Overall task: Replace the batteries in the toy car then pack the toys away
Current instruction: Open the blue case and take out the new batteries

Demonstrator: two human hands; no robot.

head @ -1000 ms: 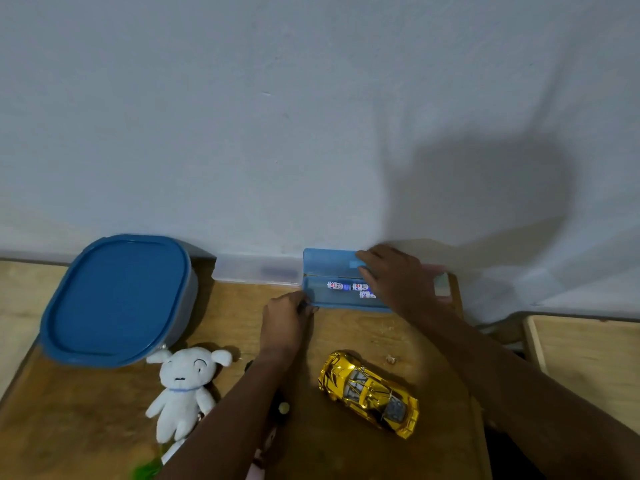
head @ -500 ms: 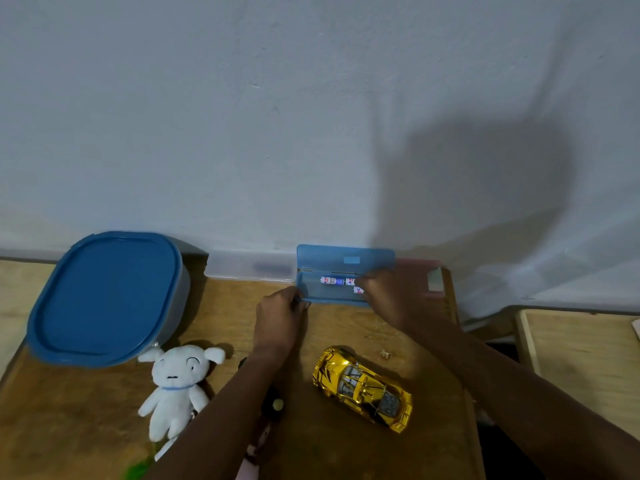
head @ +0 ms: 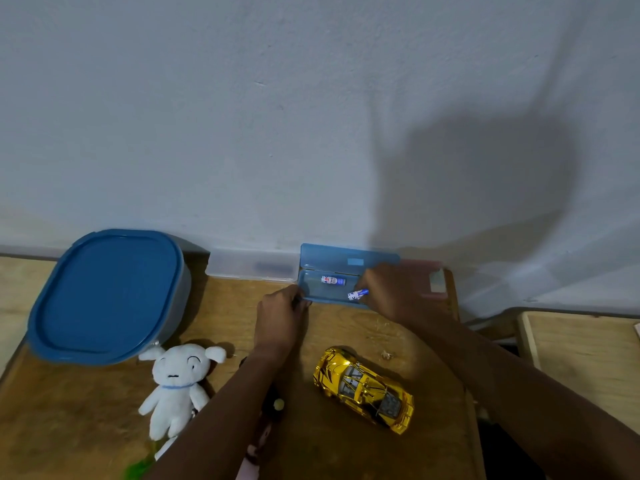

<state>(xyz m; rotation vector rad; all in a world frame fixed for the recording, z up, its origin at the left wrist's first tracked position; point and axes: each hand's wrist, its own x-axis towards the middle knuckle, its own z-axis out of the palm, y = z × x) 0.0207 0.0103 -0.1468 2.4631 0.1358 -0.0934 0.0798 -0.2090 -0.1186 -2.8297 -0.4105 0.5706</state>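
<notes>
Here a wooden worktop (head: 86, 410) butts against a plain pale wall (head: 311, 116), with a second wooden surface (head: 588, 358) off its right edge. A blue-lidded tub (head: 107, 292) fills the far left corner, and a clear case (head: 252, 266) lies shut along the far edge beside it. A white plush dog (head: 178, 382) lies near the tub, partly covered by the left forearm. The gold toy car (head: 363, 388) sits wheels down toward the near right part of the worktop, between the two forearms and touched by neither. At the middle of the far edge a blue case (head: 332, 258) stands open, lid up against the wall, with a loose battery (head: 333, 280) inside. The left hand (head: 280, 317), fingers curled, grips the case's near left corner. The right hand (head: 391, 292) reaches over the case and pinches a second battery (head: 357, 294) at its fingertips.
</notes>
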